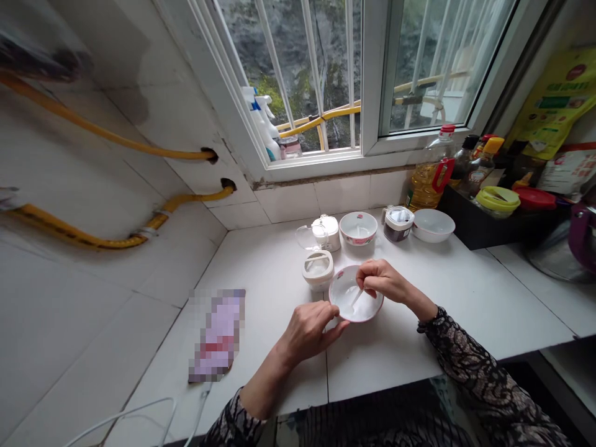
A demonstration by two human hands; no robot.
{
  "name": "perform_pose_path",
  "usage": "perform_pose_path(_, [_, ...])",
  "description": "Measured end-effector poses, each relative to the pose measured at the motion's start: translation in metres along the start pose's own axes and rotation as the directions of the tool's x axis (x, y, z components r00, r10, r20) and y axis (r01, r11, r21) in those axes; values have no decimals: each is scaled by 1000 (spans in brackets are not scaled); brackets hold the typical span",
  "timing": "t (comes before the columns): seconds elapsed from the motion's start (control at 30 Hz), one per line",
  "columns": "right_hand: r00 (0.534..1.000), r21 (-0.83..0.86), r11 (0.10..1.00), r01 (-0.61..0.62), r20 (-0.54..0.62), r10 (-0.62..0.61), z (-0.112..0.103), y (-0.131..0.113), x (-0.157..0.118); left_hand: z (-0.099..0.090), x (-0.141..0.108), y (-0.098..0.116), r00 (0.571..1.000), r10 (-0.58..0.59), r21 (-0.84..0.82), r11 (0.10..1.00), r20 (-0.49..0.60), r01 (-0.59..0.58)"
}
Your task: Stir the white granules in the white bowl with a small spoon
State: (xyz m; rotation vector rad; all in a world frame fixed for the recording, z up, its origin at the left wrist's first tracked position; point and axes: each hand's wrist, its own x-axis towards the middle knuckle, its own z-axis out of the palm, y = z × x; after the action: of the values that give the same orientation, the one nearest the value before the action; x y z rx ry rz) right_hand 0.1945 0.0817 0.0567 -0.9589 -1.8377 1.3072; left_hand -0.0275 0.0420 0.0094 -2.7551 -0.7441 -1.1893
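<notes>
A white bowl with a pink rim (341, 287) stands on the white tiled counter, with white contents at its bottom that I cannot make out. My left hand (307, 329) pinches the near left of its rim between thumb and fingers. Over the bowl's far right side, my right hand (384, 280) is closed around a white spoon (357, 298), whose lower end dips into the bowl. Just behind the bowl on the left is an open white jar (318, 280) holding something white.
Behind stand a second white jar with its clear lid raised (329, 231), a floral bowl (358, 234), a dark-filled jar (397, 231) and a plain white bowl (433, 228). An oil bottle (426, 183) and a black condiment box (493, 220) are to the right. A blurred purple item (221, 335) lies left.
</notes>
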Motion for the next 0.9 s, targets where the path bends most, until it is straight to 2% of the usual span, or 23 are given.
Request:
perform_pose_path(0.1, [995,175,981,-80,-41,88,-4,0,2,0,0,0,1000,-3,-7,1000,-3,3])
perform_pose_path(0.2, [991,274,959,-72,-90,101,-9,0,4,0,0,0,1000,-9,-10,1000,-1,8])
perform_pose_path(0.3, [985,317,947,-56,-140,104,-13,0,5,0,-1,0,1000,-2,-6,1000,-5,2])
perform_pose_path(0.4, [981,278,960,-43,-169,93,-15,0,5,1,-1,0,1000,0,-2,1000,-9,0])
perform_pose_path(0.5, [989,136,990,-42,-137,61,-15,-2,2,0,0,0,1000,-3,-3,1000,-7,3])
perform_pose_path(0.6, [1000,29,999,-22,-21,23,-15,-3,-1,0,0,0,1000,-4,-4,1000,-12,4])
perform_pose_path(0.73, [996,104,993,-55,73,47,-16,-2,-2,0,0,0,1000,-2,-6,1000,-12,2])
perform_pose_path(0.9, [996,235,968,-90,7,91,-21,-1,1,0,1,1,1000,1,-2,1000,-14,-1])
